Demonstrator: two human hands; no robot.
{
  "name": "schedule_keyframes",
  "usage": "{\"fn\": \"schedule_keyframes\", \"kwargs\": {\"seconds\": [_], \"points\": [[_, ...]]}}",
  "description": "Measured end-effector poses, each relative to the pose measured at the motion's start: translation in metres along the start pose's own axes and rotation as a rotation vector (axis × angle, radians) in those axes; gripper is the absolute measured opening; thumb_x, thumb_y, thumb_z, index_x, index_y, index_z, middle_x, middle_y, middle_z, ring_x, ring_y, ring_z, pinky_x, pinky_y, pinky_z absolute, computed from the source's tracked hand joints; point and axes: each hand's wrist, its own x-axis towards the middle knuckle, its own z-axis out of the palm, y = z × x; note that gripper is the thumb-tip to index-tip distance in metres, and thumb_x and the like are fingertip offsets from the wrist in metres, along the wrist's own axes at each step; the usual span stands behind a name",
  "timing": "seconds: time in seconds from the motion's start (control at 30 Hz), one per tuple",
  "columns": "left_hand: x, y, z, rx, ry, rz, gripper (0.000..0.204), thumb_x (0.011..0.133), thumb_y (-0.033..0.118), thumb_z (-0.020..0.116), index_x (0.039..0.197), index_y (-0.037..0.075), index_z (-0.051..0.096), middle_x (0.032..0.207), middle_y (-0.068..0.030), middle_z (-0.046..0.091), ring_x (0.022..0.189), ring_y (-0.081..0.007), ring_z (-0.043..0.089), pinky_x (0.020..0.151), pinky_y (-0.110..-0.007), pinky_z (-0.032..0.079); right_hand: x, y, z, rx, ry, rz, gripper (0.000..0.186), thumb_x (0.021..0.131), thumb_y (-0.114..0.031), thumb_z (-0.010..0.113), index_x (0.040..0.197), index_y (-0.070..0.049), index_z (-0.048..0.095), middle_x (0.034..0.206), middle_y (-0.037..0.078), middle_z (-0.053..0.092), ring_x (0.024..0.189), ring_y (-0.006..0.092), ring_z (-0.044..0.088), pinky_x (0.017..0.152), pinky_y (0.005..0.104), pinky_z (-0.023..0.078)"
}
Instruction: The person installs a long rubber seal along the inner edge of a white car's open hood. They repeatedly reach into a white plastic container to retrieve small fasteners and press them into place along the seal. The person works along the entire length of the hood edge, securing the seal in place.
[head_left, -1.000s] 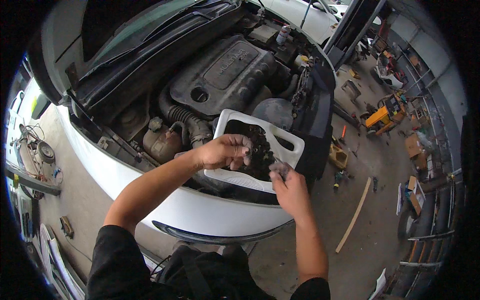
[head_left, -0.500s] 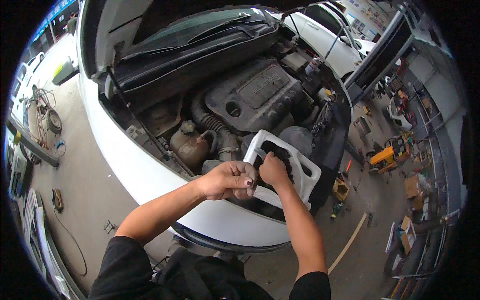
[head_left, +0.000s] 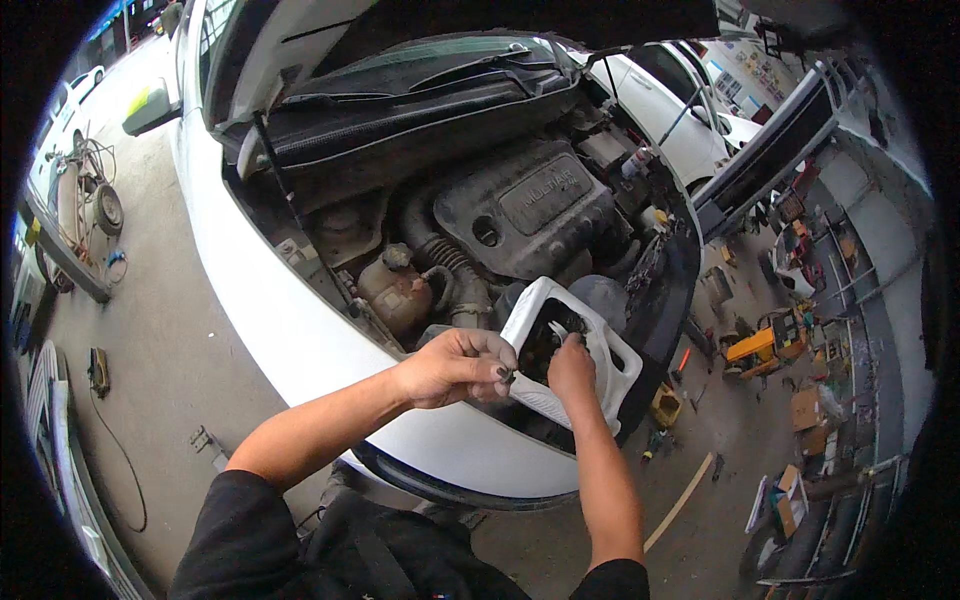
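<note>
My left hand (head_left: 456,372) pinches a small dark piece (head_left: 503,374) at the near left edge of a cut white plastic container (head_left: 535,398). My right hand (head_left: 574,375) grips a metal tool (head_left: 558,329), apparently pliers, whose end is inside the container among dark bits, mostly hidden. The container rests at the front corner of a white car's open engine bay, beside the dusty black engine cover (head_left: 520,250) and a stained coolant reservoir (head_left: 390,297).
The raised hood (head_left: 450,20) stands on a prop rod at the left. Another white car (head_left: 675,110) is behind. Tools, boxes (head_left: 806,410) and a yellow machine (head_left: 750,345) lie to the right; a wheeled cart (head_left: 90,210) and metal posts stand left. A distant person (head_left: 170,15) is at top.
My right hand has moved from the container's right side further into it with the tool. My left hand still pinches beside it. The whole view has shifted, showing more of the hood and background.
</note>
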Motion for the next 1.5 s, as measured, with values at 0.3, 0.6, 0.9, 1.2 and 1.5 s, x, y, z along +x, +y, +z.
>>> {"fn": "schedule_keyframes", "kwargs": {"seconds": [0.3,0.6,0.9,1.2,1.5], "points": [[-0.012,0.009,0.008,0.424,0.05,0.153,0.017,0.085,0.012,0.066,0.096,0.0,0.062,0.083,-0.0051,0.064,0.069,-0.009,0.054,0.062,-0.022,0.042,-0.024,-0.021,-0.025,0.088,0.412,-0.247,0.038,0.086,-0.02,0.059,0.115,0.003,0.052,0.108,0.021,0.058,0.092,0.0399,0.058,0.084,0.0449,0.047],[-0.043,0.043,0.021,0.462,0.105,0.224,0.011,0.085,0.005,0.062,0.095,0.003,0.058,0.082,0.0006,0.058,0.071,-0.0058,0.051,0.064,-0.022,0.041,-0.116,-0.147,-0.114,0.598,0.539,-0.825,0.018,0.079,-0.005,0.067,0.094,0.002,0.061,0.09,0.014,0.061,0.078,0.0309,0.061,0.069,0.0369,0.05],[-0.095,0.093,0.001,0.575,0.138,0.293,0.016,0.086,0.011,0.064,0.097,0.001,0.061,0.085,-0.0037,0.061,0.076,-0.0106,0.058,0.067,-0.024,0.049,-0.122,-0.232,-0.121,0.596,0.561,-0.806,0.014,0.075,-0.006,0.067,0.083,0.003,0.059,0.077,0.014,0.059,0.067,0.0271,0.06,0.062,0.0341,0.049],[-0.116,0.121,-0.022,0.886,0.084,0.413,0.016,0.088,0.012,0.062,0.096,-0.003,0.062,0.087,-0.006,0.059,0.078,-0.0117,0.057,0.067,-0.026,0.047,-0.119,-0.271,-0.098,0.557,0.622,-0.722,0.017,0.072,-0.01,0.067,0.082,0.001,0.057,0.075,0.014,0.057,0.064,0.0293,0.06,0.056,0.0368,0.049],[-0.066,0.064,-0.028,1.11,0.214,0.333,0.005,0.088,0.002,0.056,0.087,-0.003,0.056,0.076,-0.0114,0.053,0.065,-0.0201,0.053,0.06,-0.029,0.043,-0.12,-0.176,-0.068,0.736,0.351,-0.306,0.021,0.086,-0.018,0.062,0.093,0.002,0.06,0.072,0.012,0.058,0.061,0.0193,0.057,0.059,0.0313,0.046]]}}
